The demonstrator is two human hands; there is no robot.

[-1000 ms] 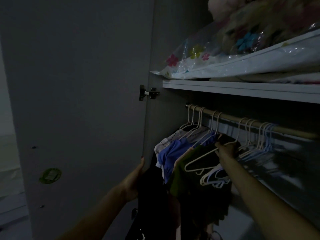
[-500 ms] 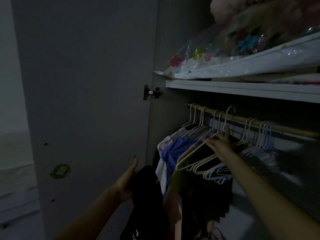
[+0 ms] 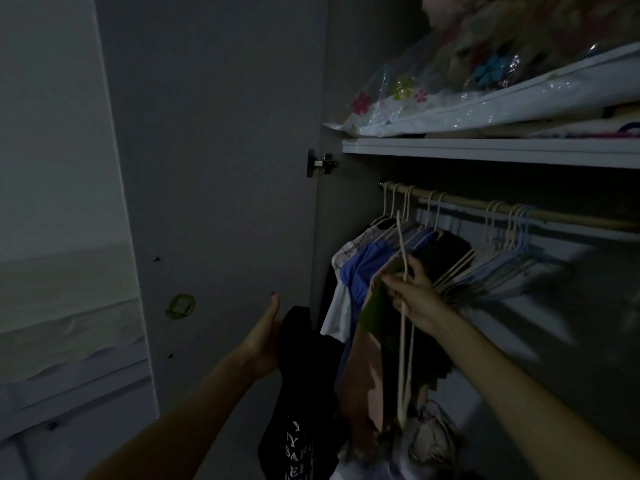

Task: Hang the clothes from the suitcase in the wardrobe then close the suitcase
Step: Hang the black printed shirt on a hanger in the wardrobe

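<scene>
She stands at the open wardrobe in dim light. Her right hand [image 3: 414,294] has its fingers [image 3: 393,284] pinched round a cream hanger [image 3: 403,327], which is off the rail [image 3: 554,213] and hangs down below her grip, in front of the hung clothes [image 3: 360,268]. Her left hand [image 3: 266,336] holds a black garment with white lettering [image 3: 304,386], thumb up, fingers hidden behind the cloth, beside the wardrobe door [image 3: 214,168]. Empty hangers [image 3: 502,258] crowd the rail to the right.
</scene>
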